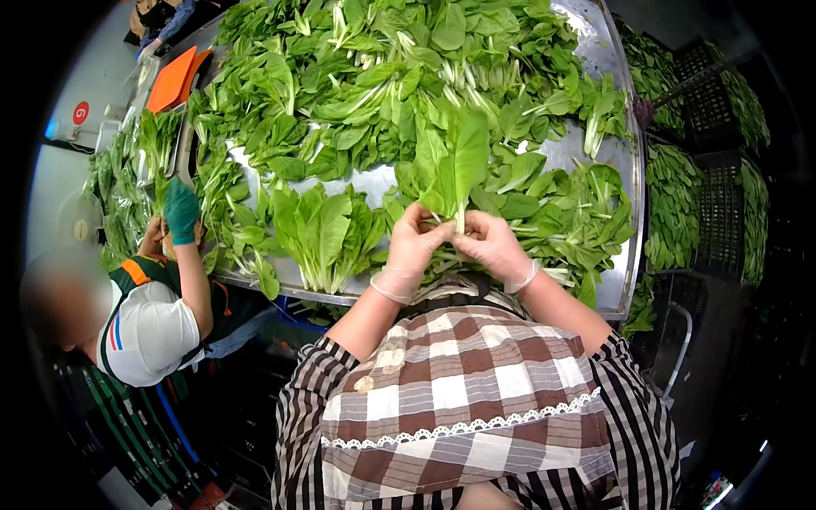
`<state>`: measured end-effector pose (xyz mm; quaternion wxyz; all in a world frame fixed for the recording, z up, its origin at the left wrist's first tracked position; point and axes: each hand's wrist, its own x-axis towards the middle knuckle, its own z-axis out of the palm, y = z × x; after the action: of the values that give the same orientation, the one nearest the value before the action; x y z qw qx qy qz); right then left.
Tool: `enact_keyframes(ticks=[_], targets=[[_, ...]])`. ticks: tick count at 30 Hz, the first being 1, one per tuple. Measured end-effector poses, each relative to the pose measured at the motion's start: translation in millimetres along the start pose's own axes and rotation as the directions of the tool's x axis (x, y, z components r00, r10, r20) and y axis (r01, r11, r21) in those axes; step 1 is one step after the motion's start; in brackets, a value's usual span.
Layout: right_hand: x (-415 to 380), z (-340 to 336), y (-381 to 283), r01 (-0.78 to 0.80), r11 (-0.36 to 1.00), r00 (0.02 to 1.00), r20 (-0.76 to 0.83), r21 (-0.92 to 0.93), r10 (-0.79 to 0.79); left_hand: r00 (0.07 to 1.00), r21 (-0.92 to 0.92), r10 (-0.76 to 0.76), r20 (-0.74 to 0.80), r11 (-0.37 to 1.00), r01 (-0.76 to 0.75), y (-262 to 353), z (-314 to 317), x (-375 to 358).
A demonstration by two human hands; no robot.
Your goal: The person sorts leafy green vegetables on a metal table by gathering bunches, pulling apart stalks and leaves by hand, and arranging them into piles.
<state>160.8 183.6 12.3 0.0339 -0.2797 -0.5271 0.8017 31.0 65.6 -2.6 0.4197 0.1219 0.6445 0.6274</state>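
Observation:
My left hand, in a thin clear glove, is closed on the base of some leafy greens with broad leaves and pale stems. My right hand, gloved the same way, pinches a white stem of the same greens right beside it. The leaves point up and away from me, over the metal table. Just left of my hands lies a bundle of greens with its stems toward me. More loose greens spread to the right of my right hand.
A large heap of greens covers the far table. At left, a co-worker with a green glove handles greens near an orange board. Black crates of greens stand at right. Another person is at far left.

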Motion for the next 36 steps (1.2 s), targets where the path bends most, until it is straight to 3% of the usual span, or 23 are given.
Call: enact_keyframes(ticks=[1, 2, 4, 6, 8, 12, 17, 20, 23, 24, 25, 26, 27, 29, 30, 31, 33, 36], targets=[[1.5, -0.3, 7.1, 0.012, 0.999, 1.000, -0.009, -0.049, -0.012, 0.998, 0.046, 0.047, -0.048, 0.998, -0.044, 0.3, 1.6, -1.4], [1.2, 0.2, 14.4, 0.038, 0.997, 0.998, -0.038, -0.072, -0.040, 0.977, 0.234, 0.182, -0.112, 0.960, -0.152, 1.0, 1.7, -3.8], [-1.7, 1.4, 13.9, 0.028, 0.988, 0.998, -0.050, -0.149, -0.035, 0.821, 0.587, 0.560, -0.111, 0.704, -0.400, 35.6, 9.0, -10.5], [-3.9, 0.4, 14.6, 0.027, 0.987, 0.998, -0.058, -0.161, -0.036, 0.704, 0.726, 0.710, 0.013, 0.477, -0.495, 41.3, 5.9, -7.3], [-6.6, -1.0, 15.0, 0.023, 0.995, 0.998, -0.061, -0.101, -0.029, 0.714, 0.714, 0.687, 0.137, 0.431, -0.552, 31.6, -9.9, 0.6], [-10.5, -7.9, 14.9, 0.030, 0.989, 0.998, -0.042, -0.144, -0.036, 0.830, 0.377, 0.536, -0.154, 0.808, -0.453, 34.7, -21.5, 15.3], [-10.2, -12.4, 23.8, 0.006, 1.000, 0.999, -0.032, 0.016, -0.005, 0.868, -0.051, 0.394, -0.301, 0.903, -0.427, 55.5, -34.4, 19.2], [-11.1, -12.7, 25.3, 0.035, 0.987, 0.998, -0.060, 0.158, -0.026, 0.858, -0.060, 0.260, -0.442, 0.946, -0.318, 60.1, -51.6, 22.6], [-15.3, -13.5, 12.7, 0.068, 0.978, 0.996, -0.076, 0.198, -0.053, 0.873, -0.122, 0.147, -0.464, 0.966, -0.228, 44.7, -63.8, 19.9], [-14.2, -14.4, 9.4, 0.086, 0.973, 0.995, -0.063, 0.212, -0.074, 0.928, -0.054, 0.152, -0.339, 0.982, -0.180, 29.7, -74.1, 20.0], [-13.7, -16.3, 6.3, 0.107, 0.968, 0.994, -0.048, 0.227, -0.099, 0.937, 0.248, 0.287, -0.201, 0.940, -0.235, 24.2, -66.1, 14.3], [-12.5, -17.9, 3.2, 0.129, 0.962, 0.992, -0.033, 0.241, -0.124, 0.879, 0.631, 0.464, -0.110, 0.716, -0.299, 22.0, -60.4, 7.8], [-11.7, -18.7, -0.1, 0.128, 0.963, 0.992, -0.015, 0.236, -0.128, 0.814, 0.887, 0.579, 0.047, 0.350, -0.301, 20.8, -54.7, 0.6], [-9.7, -18.9, -4.2, 0.122, 0.967, 0.991, 0.028, 0.223, -0.131, 0.936, 0.677, 0.352, 0.028, 0.682, -0.277, 41.2, -31.7, -16.9], [-9.4, -18.3, -3.5, 0.108, 0.968, 0.991, 0.052, 0.226, -0.123, 0.985, 0.320, 0.166, 0.042, 0.932, -0.170, 34.8, -24.4, -13.9], [-8.4, -17.8, -2.9, 0.094, 0.969, 0.990, 0.080, 0.227, -0.115, 0.994, 0.146, 0.048, 0.099, 0.987, -0.062, 38.6, -15.7, -13.9], [-6.2, -13.3, -0.5, 0.080, 0.968, 0.991, 0.090, 0.236, -0.104, 0.973, -0.030, -0.025, 0.229, 0.999, 0.033, 35.0, -10.9, -9.4], [-7.2, -2.4, 4.3, 0.050, 0.947, 0.998, 0.018, 0.318, -0.059, 0.975, -0.138, -0.062, 0.215, 0.986, 0.093, 28.7, -7.7, -6.5]])
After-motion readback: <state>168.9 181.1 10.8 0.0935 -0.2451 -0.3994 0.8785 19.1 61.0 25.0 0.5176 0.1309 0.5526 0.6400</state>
